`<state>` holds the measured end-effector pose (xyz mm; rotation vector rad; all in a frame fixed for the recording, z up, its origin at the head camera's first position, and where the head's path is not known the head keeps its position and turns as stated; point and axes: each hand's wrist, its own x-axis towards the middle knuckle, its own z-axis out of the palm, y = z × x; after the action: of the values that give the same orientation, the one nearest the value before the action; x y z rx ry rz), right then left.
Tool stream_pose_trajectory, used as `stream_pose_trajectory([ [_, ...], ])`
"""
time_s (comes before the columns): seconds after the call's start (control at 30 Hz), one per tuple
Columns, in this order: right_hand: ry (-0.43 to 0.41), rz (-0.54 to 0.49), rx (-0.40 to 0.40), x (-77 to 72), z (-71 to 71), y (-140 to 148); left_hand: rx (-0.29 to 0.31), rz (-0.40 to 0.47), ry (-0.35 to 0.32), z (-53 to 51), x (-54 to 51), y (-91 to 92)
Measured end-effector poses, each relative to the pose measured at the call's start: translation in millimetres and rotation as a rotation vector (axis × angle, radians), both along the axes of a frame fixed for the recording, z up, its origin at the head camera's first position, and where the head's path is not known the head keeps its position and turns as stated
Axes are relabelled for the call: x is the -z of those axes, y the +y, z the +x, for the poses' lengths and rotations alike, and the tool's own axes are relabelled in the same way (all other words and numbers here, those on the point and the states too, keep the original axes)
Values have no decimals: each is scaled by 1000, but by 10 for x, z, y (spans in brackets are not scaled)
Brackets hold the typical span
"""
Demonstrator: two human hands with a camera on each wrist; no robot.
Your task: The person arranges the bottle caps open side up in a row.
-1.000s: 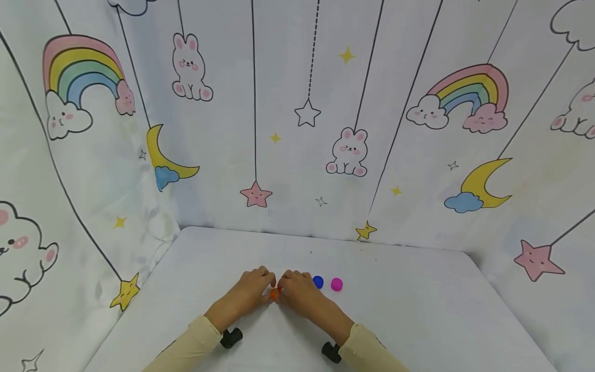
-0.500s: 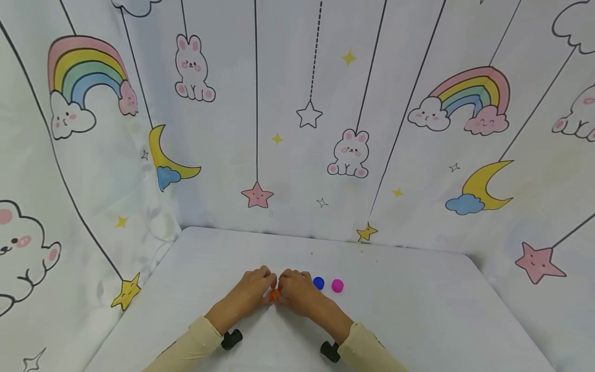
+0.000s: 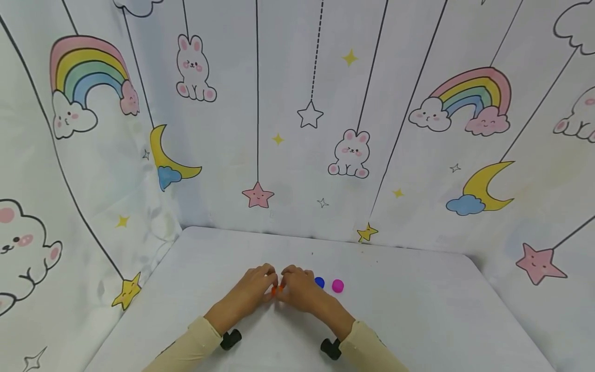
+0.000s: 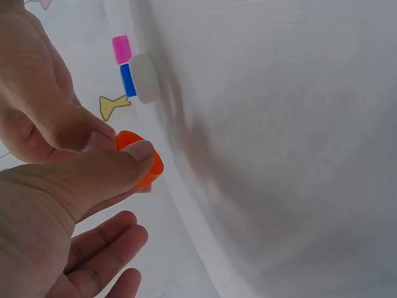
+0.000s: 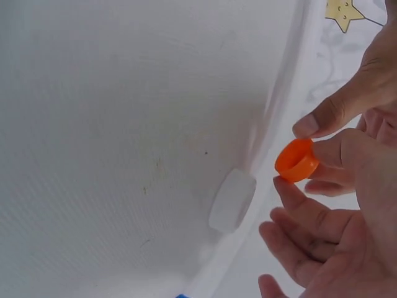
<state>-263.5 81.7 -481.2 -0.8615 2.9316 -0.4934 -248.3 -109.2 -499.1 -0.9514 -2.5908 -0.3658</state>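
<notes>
An orange bottle cap (image 5: 296,162), hollow side showing in the right wrist view, is held between both hands above the white table. My left hand (image 3: 251,290) pinches it, its thumb lying across the orange in the left wrist view. From the other side my right hand (image 3: 299,290) grips the same cap between thumb and index finger, with its other fingers loosely bent. A white cap (image 5: 232,200) sits on the table near the hands; in the head view it cannot be made out. Just right of the right hand are a blue cap (image 3: 319,282) and a pink cap (image 3: 338,285).
The white table (image 3: 418,310) reaches back to a cloth backdrop (image 3: 288,165) printed with rabbits, stars, moons and rainbows. Black camera mounts (image 3: 231,339) hang beneath both wrists. A few small dark specks lie toward the table's far edge.
My right hand's fingers have shifted slightly up and right, opening a small gap between the hands. The orange cap stays between them, slightly higher. The blue and pink caps stay put.
</notes>
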Motion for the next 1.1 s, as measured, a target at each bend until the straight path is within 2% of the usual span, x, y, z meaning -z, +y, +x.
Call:
stream_pose_trajectory([
  [0.13, -13, -18, 10, 8, -23, 10, 11, 10, 66, -6, -14, -8],
  [0.2, -22, -31, 14, 13, -29, 17, 16, 21, 76, -12, -23, -10],
  [0.3, -34, -54, 19, 11, -25, 28, 16, 32, 58, -17, -33, -16],
  [0.43, -9, -70, 16, 3, -5, 36, -9, 52, -31, -21, -47, -31],
  [0.7, 165, -51, -20, -9, 29, 48, -88, 183, -251, -59, -72, -92],
  [0.8, 194, -41, -31, -16, 36, 50, -108, 235, -315, -61, -77, -109],
  [1.1, 227, -13, -58, -17, 51, 59, -56, 369, -437, -27, -156, -142],
])
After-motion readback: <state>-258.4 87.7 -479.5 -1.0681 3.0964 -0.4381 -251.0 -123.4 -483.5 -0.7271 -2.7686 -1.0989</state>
